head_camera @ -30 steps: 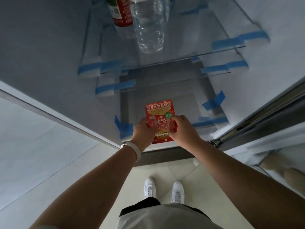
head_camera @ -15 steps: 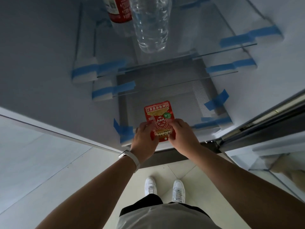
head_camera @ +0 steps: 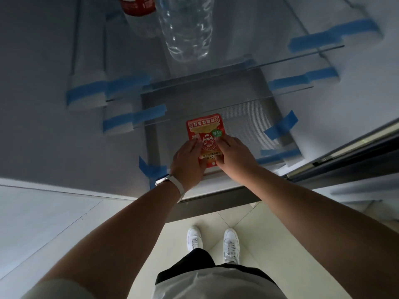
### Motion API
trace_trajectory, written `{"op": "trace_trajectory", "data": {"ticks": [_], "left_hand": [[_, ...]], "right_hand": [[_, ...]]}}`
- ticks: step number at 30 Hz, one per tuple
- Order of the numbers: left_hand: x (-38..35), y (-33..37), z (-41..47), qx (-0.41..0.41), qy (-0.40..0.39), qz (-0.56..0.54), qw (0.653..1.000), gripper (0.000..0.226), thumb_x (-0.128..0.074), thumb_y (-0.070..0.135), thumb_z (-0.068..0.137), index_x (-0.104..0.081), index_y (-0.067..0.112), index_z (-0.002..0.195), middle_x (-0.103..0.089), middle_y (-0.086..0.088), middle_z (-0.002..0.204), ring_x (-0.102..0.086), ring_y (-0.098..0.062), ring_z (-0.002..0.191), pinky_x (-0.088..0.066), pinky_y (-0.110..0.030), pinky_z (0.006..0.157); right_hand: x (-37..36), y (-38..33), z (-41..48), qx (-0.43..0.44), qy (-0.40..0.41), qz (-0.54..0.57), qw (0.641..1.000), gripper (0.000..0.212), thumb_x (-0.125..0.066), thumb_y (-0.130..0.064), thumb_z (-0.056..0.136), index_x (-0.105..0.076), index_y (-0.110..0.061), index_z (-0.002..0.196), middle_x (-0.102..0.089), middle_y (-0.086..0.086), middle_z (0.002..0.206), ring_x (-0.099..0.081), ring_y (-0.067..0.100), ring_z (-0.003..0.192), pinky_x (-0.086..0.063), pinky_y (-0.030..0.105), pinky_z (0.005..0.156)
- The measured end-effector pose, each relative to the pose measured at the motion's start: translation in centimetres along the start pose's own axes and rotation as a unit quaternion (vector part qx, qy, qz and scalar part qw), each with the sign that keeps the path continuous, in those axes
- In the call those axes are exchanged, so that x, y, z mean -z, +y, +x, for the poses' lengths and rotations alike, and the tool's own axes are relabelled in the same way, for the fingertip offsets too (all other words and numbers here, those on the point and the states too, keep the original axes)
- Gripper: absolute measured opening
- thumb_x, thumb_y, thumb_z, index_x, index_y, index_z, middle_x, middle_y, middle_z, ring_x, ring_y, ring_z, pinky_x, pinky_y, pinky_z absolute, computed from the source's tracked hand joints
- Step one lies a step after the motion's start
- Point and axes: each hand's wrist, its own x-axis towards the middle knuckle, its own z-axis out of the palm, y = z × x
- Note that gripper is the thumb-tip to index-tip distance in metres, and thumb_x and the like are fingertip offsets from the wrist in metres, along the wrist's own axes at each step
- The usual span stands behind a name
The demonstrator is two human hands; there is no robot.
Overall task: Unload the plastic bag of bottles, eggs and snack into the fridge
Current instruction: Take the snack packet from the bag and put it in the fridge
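The snack packet (head_camera: 205, 140) has been advanced further onto the lower fridge shelf (head_camera: 248, 130) — placement is judged nearly complete. It is pinned at its near edges by the left hand (head_camera: 187, 161) and right hand (head_camera: 234, 154), not yet released.

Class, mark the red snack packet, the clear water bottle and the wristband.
red snack packet (head_camera: 205, 128), head view, upper printed face.
clear water bottle (head_camera: 187, 29), head view, ribbed body.
wristband (head_camera: 172, 182), head view, white strap on left wrist.
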Motion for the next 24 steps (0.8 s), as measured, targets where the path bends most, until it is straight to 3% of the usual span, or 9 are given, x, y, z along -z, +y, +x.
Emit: {"op": "trace_trajectory", "data": {"ticks": [13,19,24], "left_hand": [[0.8,-0.4,5.6,0.001,-0.013,0.015,1.0,0.055,-0.056,0.029,0.096,-0.047,0.008,0.146,-0.044,-0.015,0.152,-0.04,-0.035,0.14,-0.036,-0.048,0.115],[1.8,0.0,4.4,-0.022,0.031,-0.009,0.999,0.049,-0.058,0.032,0.091,-0.054,0.013,0.135,-0.059,-0.008,0.133,-0.054,-0.029,0.12,-0.049,-0.046,0.1],[3.4,0.8,1.6,-0.065,0.064,0.039,0.995,0.046,-0.054,0.037,0.091,-0.057,0.016,0.132,-0.061,-0.007,0.13,-0.056,-0.029,0.119,-0.049,-0.046,0.099]], "right_hand": [[0.9,1.6,5.3,-0.026,-0.037,-0.04,0.998,0.045,-0.063,-0.028,0.086,-0.055,-0.006,0.124,-0.059,0.014,0.122,-0.056,0.034,0.106,-0.053,0.047,0.082],[2.3,1.0,4.2,-0.024,-0.042,-0.051,0.997,0.05,-0.061,-0.036,0.086,-0.052,-0.01,0.129,-0.057,0.01,0.126,-0.054,0.032,0.109,-0.052,0.045,0.082],[4.7,0.0,1.7,0.005,-0.023,-0.081,0.996,0.045,-0.054,-0.037,0.089,-0.056,-0.01,0.124,-0.059,0.01,0.124,-0.057,0.032,0.108,-0.052,0.044,0.08]]}}
